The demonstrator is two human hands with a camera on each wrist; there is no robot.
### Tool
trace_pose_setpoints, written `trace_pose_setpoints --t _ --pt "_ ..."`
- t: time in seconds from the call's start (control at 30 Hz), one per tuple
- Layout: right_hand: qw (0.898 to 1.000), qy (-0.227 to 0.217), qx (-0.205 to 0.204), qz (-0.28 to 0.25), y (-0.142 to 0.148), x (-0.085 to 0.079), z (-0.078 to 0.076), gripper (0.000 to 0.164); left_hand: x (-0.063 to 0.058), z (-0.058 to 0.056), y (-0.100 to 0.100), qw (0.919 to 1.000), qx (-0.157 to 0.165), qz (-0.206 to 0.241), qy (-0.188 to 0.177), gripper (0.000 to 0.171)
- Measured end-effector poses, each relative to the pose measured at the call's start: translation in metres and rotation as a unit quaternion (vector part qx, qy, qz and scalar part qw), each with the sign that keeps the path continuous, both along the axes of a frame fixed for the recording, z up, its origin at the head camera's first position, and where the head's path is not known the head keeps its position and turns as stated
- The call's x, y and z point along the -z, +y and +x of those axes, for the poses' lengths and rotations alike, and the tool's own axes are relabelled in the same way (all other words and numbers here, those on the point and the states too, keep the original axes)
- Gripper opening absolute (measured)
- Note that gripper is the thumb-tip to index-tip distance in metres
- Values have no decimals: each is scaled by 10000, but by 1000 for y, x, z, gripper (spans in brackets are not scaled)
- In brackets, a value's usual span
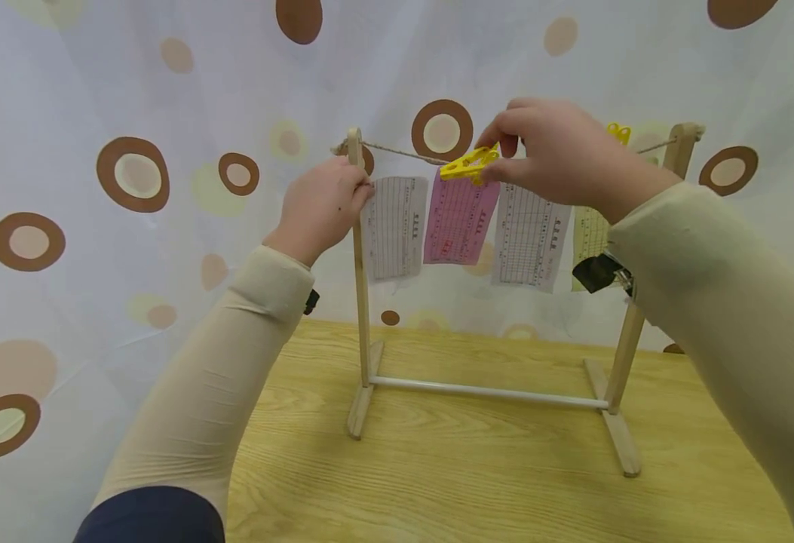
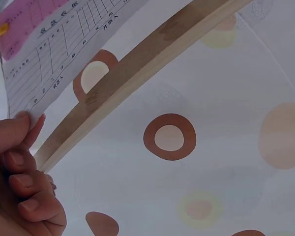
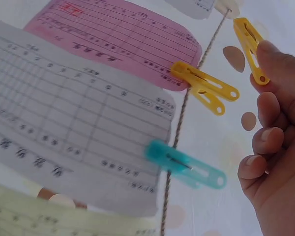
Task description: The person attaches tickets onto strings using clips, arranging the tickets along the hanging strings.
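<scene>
My left hand [image 1: 322, 204] pinches the upper left corner of a white printed slip [image 1: 397, 230] between thumb and index finger, beside the rack's left post; the left wrist view shows this slip [image 2: 54, 69] close up. Between thumb and finger, my right hand [image 3: 280, 123] holds a yellow clothespin [image 3: 251, 51] just off the rope. A second yellow clothespin [image 3: 204, 87] clips a pink slip [image 3: 123, 42] to the rope. Next to it, a teal clothespin [image 3: 184, 164] fastens another white slip [image 3: 83, 118]. In the head view the right hand [image 1: 559, 151] covers part of the rope.
A wooden rack with a left post [image 1: 361, 302], a right post [image 1: 627, 354] and a white crossbar [image 1: 485, 389] stands on a wood-grain table [image 1: 437, 467]. The rope [image 1: 397, 150] sags between the posts. A yellow-green slip [image 1: 590, 230] hangs at right. Behind is a dotted curtain [image 1: 186, 98].
</scene>
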State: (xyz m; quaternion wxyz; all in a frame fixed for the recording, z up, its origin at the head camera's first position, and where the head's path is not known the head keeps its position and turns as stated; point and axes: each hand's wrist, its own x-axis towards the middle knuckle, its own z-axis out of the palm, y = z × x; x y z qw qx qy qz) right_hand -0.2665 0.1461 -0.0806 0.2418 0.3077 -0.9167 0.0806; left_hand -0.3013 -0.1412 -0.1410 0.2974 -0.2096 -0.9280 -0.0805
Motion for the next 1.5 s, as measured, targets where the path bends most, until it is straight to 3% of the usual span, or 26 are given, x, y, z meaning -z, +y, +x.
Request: trace_pose_setpoints --t 0.4,0.6,0.77,0.97,1.17,1.33,1.5 --pt "9975 48 401 571 -40 -29 -21 18 -21 -10 17 9974 -489 -494 -209 24" --pt "9946 -360 757 611 -53 -28 -28 19 -28 -13 23 9953 -658 -526 -475 26" --pt "9919 -619 878 684 -57 -21 -33 19 -27 -17 27 9954 -581 -427 -633 26" --pt "9906 -376 876 983 -57 -15 -33 31 -23 -19 29 9958 -455 -471 -635 27" --pt "9911 -97 825 1038 -57 -11 -28 40 -19 -18 26 9985 -320 -227 -385 26" --pt "9918 463 698 963 -52 -6 -21 50 -16 -17 23 9994 -242 -83 -251 27" --pt "9869 1296 278 918 -39 5 -10 49 -18 -12 23 9994 -175 -46 -292 27"
